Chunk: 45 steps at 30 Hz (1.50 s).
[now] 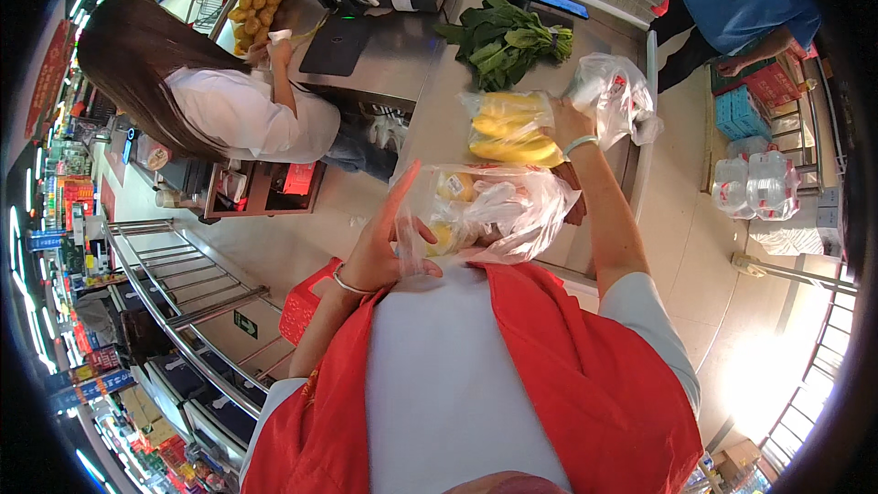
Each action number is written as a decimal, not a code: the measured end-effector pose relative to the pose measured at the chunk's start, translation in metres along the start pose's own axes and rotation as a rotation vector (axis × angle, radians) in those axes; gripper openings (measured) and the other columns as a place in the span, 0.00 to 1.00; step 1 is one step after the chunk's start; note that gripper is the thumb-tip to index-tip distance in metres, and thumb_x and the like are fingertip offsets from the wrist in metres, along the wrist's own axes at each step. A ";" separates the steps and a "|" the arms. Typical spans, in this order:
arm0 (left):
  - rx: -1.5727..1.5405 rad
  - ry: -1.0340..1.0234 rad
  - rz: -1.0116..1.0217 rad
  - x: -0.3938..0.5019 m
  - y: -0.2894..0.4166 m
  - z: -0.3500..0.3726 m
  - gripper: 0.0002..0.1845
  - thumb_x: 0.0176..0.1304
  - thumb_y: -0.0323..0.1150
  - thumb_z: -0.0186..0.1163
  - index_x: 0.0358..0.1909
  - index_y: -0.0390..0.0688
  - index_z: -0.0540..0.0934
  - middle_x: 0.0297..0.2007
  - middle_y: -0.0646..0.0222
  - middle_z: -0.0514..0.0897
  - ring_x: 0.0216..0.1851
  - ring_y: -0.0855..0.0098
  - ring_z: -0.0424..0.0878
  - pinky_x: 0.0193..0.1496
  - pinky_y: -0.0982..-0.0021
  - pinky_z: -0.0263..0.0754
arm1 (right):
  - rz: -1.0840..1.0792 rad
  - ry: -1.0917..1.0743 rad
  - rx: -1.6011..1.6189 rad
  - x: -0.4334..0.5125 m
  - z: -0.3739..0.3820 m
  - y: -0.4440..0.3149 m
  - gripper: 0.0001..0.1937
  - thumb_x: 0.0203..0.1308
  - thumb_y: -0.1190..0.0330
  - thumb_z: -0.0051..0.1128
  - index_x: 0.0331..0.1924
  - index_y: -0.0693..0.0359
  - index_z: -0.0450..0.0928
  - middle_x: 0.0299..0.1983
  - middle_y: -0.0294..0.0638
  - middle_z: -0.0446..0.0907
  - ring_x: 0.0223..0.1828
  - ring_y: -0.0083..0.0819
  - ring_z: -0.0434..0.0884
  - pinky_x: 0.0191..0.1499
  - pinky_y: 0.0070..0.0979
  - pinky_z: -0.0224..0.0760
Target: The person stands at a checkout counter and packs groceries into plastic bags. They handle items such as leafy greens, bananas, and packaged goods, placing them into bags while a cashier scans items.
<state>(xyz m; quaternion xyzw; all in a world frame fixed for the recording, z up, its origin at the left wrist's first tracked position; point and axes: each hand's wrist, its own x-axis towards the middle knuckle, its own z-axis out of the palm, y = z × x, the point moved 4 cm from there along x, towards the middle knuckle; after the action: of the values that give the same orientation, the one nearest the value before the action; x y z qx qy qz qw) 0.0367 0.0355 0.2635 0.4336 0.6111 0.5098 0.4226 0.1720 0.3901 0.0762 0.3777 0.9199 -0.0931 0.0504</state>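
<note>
Close to my body, a clear plastic carrier bag [511, 209] holds round yellow fruit [454, 186] and another bagged item that I cannot make out. My left hand [387, 240] has the bag's near-left edge between thumb and curled fingers, its index finger stretched out. Just beyond lies a bunch of yellow bananas [511, 127] in thin clear plastic. My right hand [573, 122] grips the right end of that banana bag, its fingertips partly hidden. Touching or very near this hand is a knotted whitish plastic bag [614, 99] with unclear contents.
Leafy greens [511, 41], tied at the stems, lie on the metal checkout counter [439, 110] below a small lit display [562, 4]. A person in white [233, 113] stands left beside a net of potatoes [257, 10]. Another person in blue [748, 0] is beyond the counter's right edge.
</note>
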 end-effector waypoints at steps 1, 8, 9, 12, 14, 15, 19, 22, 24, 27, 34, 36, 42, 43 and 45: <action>0.004 0.004 -0.005 0.001 0.001 0.000 0.73 0.30 0.43 0.86 0.79 0.43 0.49 0.79 0.63 0.48 0.39 0.74 0.82 0.41 0.73 0.79 | -0.018 0.033 0.015 0.000 0.002 0.002 0.38 0.56 0.53 0.68 0.70 0.53 0.64 0.56 0.47 0.78 0.53 0.48 0.82 0.53 0.42 0.76; 0.380 -0.011 0.077 0.005 0.005 -0.013 0.72 0.32 0.42 0.86 0.79 0.44 0.48 0.78 0.56 0.50 0.63 0.61 0.75 0.56 0.65 0.77 | -0.103 0.305 0.433 -0.029 0.000 0.009 0.20 0.53 0.61 0.67 0.50 0.56 0.82 0.36 0.47 0.85 0.41 0.44 0.85 0.43 0.39 0.78; 0.494 0.004 0.126 0.006 0.005 -0.015 0.72 0.32 0.43 0.85 0.79 0.43 0.49 0.78 0.55 0.50 0.67 0.58 0.71 0.59 0.62 0.75 | -0.053 0.334 0.570 -0.035 -0.002 0.011 0.16 0.52 0.62 0.68 0.45 0.57 0.84 0.34 0.48 0.85 0.39 0.46 0.85 0.41 0.39 0.78; 0.391 0.001 0.095 0.007 0.001 -0.019 0.72 0.31 0.46 0.85 0.78 0.39 0.50 0.77 0.50 0.50 0.75 0.51 0.59 0.69 0.57 0.65 | 0.034 0.344 0.836 -0.062 -0.022 0.023 0.10 0.53 0.69 0.65 0.38 0.62 0.83 0.25 0.40 0.80 0.27 0.26 0.76 0.33 0.28 0.71; 0.394 0.006 0.111 0.010 0.001 -0.020 0.73 0.30 0.48 0.84 0.77 0.37 0.50 0.77 0.48 0.51 0.76 0.49 0.54 0.74 0.55 0.58 | 0.037 0.387 1.020 -0.086 -0.057 0.040 0.09 0.53 0.73 0.65 0.38 0.66 0.82 0.28 0.34 0.81 0.30 0.20 0.75 0.34 0.25 0.70; 0.506 0.011 0.161 0.013 0.003 -0.021 0.73 0.30 0.49 0.84 0.77 0.36 0.49 0.77 0.47 0.51 0.76 0.48 0.54 0.75 0.55 0.55 | 0.125 0.389 1.186 -0.099 -0.074 0.050 0.09 0.53 0.76 0.64 0.39 0.67 0.82 0.32 0.33 0.83 0.32 0.19 0.76 0.35 0.23 0.71; 0.752 -0.019 0.217 0.025 0.013 -0.017 0.75 0.29 0.52 0.84 0.77 0.35 0.48 0.76 0.45 0.52 0.76 0.48 0.54 0.75 0.55 0.54 | -0.021 0.420 1.423 -0.164 -0.175 0.073 0.16 0.50 0.81 0.61 0.46 0.69 0.82 0.38 0.36 0.84 0.39 0.23 0.81 0.46 0.21 0.74; 0.382 -0.155 0.121 0.032 0.019 -0.008 0.76 0.29 0.53 0.84 0.77 0.35 0.46 0.76 0.45 0.52 0.76 0.48 0.54 0.75 0.55 0.54 | -0.052 0.362 1.451 -0.184 -0.213 0.057 0.14 0.47 0.80 0.61 0.41 0.69 0.82 0.35 0.35 0.82 0.37 0.21 0.79 0.43 0.21 0.72; 0.452 -0.145 0.173 0.040 0.026 -0.003 0.77 0.29 0.52 0.84 0.77 0.35 0.45 0.76 0.45 0.52 0.76 0.48 0.54 0.75 0.55 0.54 | -0.073 0.176 1.337 -0.187 -0.214 0.030 0.11 0.47 0.78 0.62 0.37 0.68 0.81 0.32 0.32 0.80 0.35 0.19 0.77 0.39 0.21 0.71; 0.540 -0.168 0.218 0.043 0.036 0.008 0.77 0.30 0.51 0.84 0.78 0.36 0.44 0.76 0.44 0.52 0.76 0.47 0.53 0.75 0.54 0.52 | -0.229 -0.022 1.048 -0.178 -0.193 -0.025 0.07 0.46 0.75 0.63 0.31 0.68 0.79 0.25 0.29 0.75 0.29 0.16 0.72 0.31 0.21 0.66; 0.789 -0.214 0.218 0.037 0.050 0.007 0.75 0.34 0.55 0.81 0.77 0.34 0.44 0.77 0.45 0.50 0.78 0.48 0.50 0.77 0.55 0.48 | -0.436 -0.093 1.429 -0.142 -0.109 -0.166 0.10 0.46 0.74 0.62 0.23 0.67 0.68 0.19 0.33 0.60 0.24 0.15 0.63 0.25 0.25 0.57; 0.810 -0.101 0.189 0.041 0.051 -0.014 0.73 0.36 0.59 0.79 0.77 0.33 0.46 0.76 0.46 0.52 0.77 0.50 0.52 0.76 0.57 0.50 | -0.559 -0.203 1.537 -0.145 -0.092 -0.192 0.11 0.46 0.72 0.62 0.23 0.66 0.68 0.18 0.37 0.59 0.24 0.16 0.63 0.25 0.27 0.58; 0.740 -0.120 0.181 0.023 0.048 -0.020 0.76 0.29 0.63 0.79 0.76 0.34 0.50 0.75 0.46 0.57 0.76 0.52 0.56 0.75 0.55 0.53 | -0.579 -0.259 1.059 -0.114 -0.044 -0.178 0.10 0.50 0.64 0.60 0.29 0.63 0.76 0.23 0.47 0.75 0.24 0.36 0.75 0.32 0.37 0.69; 0.680 -0.141 0.188 0.023 0.047 -0.016 0.76 0.28 0.63 0.80 0.76 0.34 0.50 0.75 0.46 0.56 0.76 0.52 0.56 0.75 0.54 0.53 | -0.512 -0.163 0.916 -0.110 -0.035 -0.169 0.10 0.50 0.64 0.59 0.32 0.61 0.78 0.26 0.46 0.78 0.27 0.39 0.77 0.35 0.39 0.72; 0.613 -0.227 0.212 0.023 0.041 0.000 0.74 0.30 0.62 0.80 0.76 0.33 0.52 0.75 0.47 0.56 0.76 0.52 0.57 0.74 0.52 0.54 | -0.319 -0.005 0.597 -0.106 -0.013 -0.151 0.11 0.51 0.63 0.59 0.38 0.57 0.81 0.33 0.45 0.84 0.34 0.46 0.83 0.41 0.41 0.77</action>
<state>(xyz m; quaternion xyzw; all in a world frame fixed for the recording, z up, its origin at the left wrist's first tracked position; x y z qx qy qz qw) 0.0351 0.0614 0.3021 0.6554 0.6367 0.2919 0.2826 0.1405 0.2153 0.1266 0.2268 0.8993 -0.3662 -0.0757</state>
